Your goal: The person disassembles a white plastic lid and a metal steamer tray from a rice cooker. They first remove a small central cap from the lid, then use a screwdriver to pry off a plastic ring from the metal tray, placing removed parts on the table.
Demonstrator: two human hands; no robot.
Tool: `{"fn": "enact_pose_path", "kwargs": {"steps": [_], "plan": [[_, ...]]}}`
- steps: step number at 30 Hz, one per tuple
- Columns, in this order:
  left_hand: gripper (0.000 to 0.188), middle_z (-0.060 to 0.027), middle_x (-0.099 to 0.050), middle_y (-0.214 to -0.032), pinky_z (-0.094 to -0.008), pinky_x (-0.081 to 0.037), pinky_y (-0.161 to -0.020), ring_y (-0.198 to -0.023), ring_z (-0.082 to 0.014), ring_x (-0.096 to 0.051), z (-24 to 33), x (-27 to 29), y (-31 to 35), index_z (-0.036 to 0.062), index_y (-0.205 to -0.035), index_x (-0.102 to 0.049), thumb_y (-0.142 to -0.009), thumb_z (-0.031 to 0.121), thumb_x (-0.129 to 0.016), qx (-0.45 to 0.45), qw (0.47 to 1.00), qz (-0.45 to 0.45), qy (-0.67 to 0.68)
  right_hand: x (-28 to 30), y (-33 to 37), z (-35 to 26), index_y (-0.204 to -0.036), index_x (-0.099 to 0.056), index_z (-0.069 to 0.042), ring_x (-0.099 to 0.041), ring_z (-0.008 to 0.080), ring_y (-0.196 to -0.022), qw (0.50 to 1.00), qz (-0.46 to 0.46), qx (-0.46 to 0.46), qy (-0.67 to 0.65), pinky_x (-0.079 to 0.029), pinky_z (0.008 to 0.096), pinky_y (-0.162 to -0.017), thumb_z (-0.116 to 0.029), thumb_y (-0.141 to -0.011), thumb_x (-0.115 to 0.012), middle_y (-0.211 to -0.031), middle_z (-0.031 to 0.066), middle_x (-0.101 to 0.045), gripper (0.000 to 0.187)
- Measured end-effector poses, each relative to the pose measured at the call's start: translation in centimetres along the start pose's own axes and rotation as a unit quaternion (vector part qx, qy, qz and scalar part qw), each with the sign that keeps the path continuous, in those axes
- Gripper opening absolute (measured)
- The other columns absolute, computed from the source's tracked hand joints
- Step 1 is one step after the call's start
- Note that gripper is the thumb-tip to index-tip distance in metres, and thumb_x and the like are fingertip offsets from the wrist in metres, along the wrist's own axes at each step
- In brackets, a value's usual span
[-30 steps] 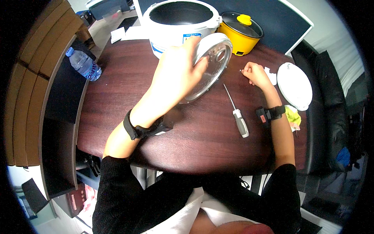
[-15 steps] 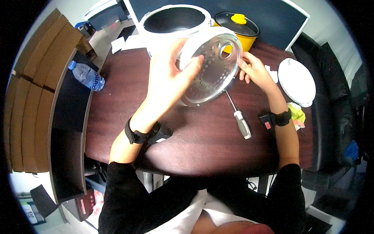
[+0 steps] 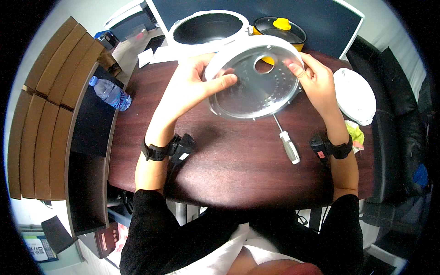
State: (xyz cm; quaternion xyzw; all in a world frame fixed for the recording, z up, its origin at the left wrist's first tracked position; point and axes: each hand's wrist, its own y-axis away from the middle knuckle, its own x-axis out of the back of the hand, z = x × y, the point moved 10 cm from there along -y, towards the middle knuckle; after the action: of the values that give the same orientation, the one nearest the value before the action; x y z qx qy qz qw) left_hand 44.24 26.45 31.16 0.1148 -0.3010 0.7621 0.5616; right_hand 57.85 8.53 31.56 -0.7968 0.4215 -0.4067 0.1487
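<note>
Spanning the room, a dark wooden table (image 3: 229, 165) bears cookers.

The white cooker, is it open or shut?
Open. The white cooker has no lid on, and its dark inner pot shows from above.

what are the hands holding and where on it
Both hold the round perforated metal lid plate: left hand at its left rim, right hand at its right rim.

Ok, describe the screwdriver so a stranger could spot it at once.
Start at the dark wooden table and look below the round perforated metal lid held up in both hands. The screwdriver lies flat on the tabletop beside the right wrist. It is the only slim tool there, with a thin shaft and pale handle.
</note>
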Motion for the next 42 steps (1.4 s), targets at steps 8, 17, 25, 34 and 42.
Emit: {"fn": "enact_pose_path", "kwargs": {"steps": [8,17,25,34,42], "plan": [[0.033,-0.0073,-0.064,-0.071,-0.0266,-0.049,-0.058,-0.065,-0.0132,-0.063,1.6,-1.0,0.0,-0.0001,-0.092,-0.065,-0.081,0.030,-0.071,-0.073,0.997,0.018,-0.025,-1.1,1.5,-3.2,-0.092,-0.064,-0.003,-0.064,0.0307,-0.073,0.990,0.027,0.096,0.104,-0.050,0.0354,-0.063,-0.027,-0.080,-0.071,-0.082,0.0132,-0.064,0.029],[0.033,-0.0133,-0.065,-0.070,-0.0318,-0.049,-0.060,-0.065,-0.0204,-0.066,2.5,-1.6,0.4,-0.0012,-0.092,-0.064,-0.083,0.030,-0.068,-0.064,0.992,-0.025,-0.105,-2.0,2.0,-3.8,-0.104,-0.061,-0.004,-0.058,0.0214,-0.059,0.997,-0.015,0.022,0.067,-0.046,0.0321,-0.056,-0.022,-0.081,-0.071,-0.084,0.0095,-0.061,0.031],[0.033,-0.0205,-0.064,-0.071,-0.0370,-0.050,-0.063,-0.068,-0.0302,-0.066,1.8,0.0,0.4,-0.0028,-0.093,-0.063,-0.081,0.028,-0.068,-0.066,0.984,0.041,-0.163,-4.1,7.9,2.2,-0.090,-0.056,-0.001,-0.062,0.0329,-0.066,0.925,-0.247,-0.181,0.225,-0.048,0.0410,-0.061,-0.049,-0.081,-0.065,-0.076,0.0161,-0.062,0.050],[0.040,-0.0197,-0.065,-0.080,-0.0359,-0.049,-0.066,-0.072,-0.0276,-0.065,1.2,0.2,0.6,-0.0038,-0.104,-0.061,-0.080,0.027,-0.070,-0.044,0.981,0.063,-0.177,-7.1,14.6,5.5,-0.081,-0.056,0.002,-0.064,0.0332,-0.064,0.893,-0.366,-0.159,0.207,-0.048,0.0432,-0.058,-0.036,-0.084,-0.064,-0.068,0.0173,-0.063,0.039],[0.034,-0.0221,-0.061,-0.075,-0.0385,-0.048,-0.065,-0.070,-0.0339,-0.063,1.2,0.4,1.0,-0.0035,-0.095,-0.061,-0.081,0.027,-0.068,-0.058,0.975,0.089,-0.197,-3.8,15.1,2.7,-0.085,-0.053,0.000,-0.055,0.0106,-0.056,0.879,-0.294,-0.345,-0.151,-0.041,0.0251,-0.051,-0.017,-0.091,-0.054,-0.065,0.0046,-0.056,0.017]]}}
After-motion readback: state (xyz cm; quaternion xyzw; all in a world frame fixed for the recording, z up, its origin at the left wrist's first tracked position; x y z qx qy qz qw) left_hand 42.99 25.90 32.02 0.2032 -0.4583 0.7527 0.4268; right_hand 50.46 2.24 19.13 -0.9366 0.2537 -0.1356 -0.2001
